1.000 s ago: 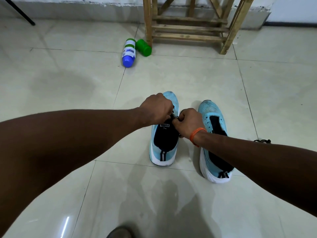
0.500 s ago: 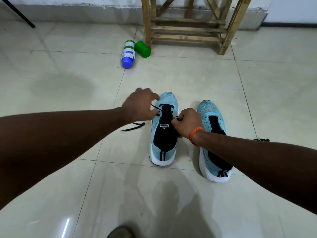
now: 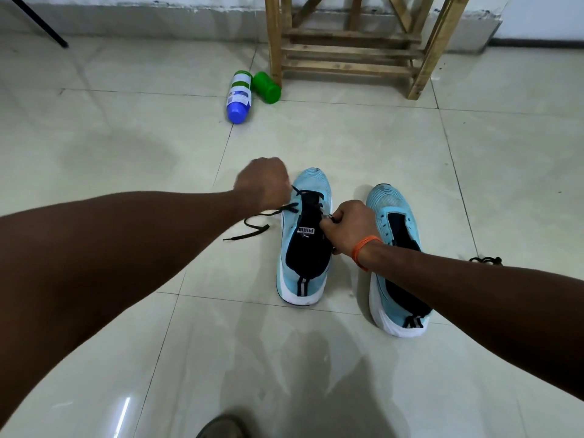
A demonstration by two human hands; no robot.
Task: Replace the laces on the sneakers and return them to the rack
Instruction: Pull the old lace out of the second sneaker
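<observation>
Two light-blue sneakers stand side by side on the tiled floor, toes pointing away. The left sneaker (image 3: 305,248) has a black lace (image 3: 252,227) partly threaded through its front eyelets. My left hand (image 3: 264,183) is curled left of the toe and grips one end of that lace, whose loose tail trails on the floor. My right hand (image 3: 346,227), with an orange wristband, pinches the other lace end beside the tongue. The right sneaker (image 3: 396,257) has no lace and is partly hidden by my right forearm.
A wooden rack (image 3: 350,49) stands against the far wall. A blue-and-white bottle (image 3: 239,96) and a green bottle (image 3: 267,86) lie by its left leg. Another black lace (image 3: 486,260) lies right of the shoes. A dark tripod leg (image 3: 38,22) is at far left.
My left hand moved left and away from the shoe's tongue, drawing the black lace out to the left. My right hand stayed at the tongue.
</observation>
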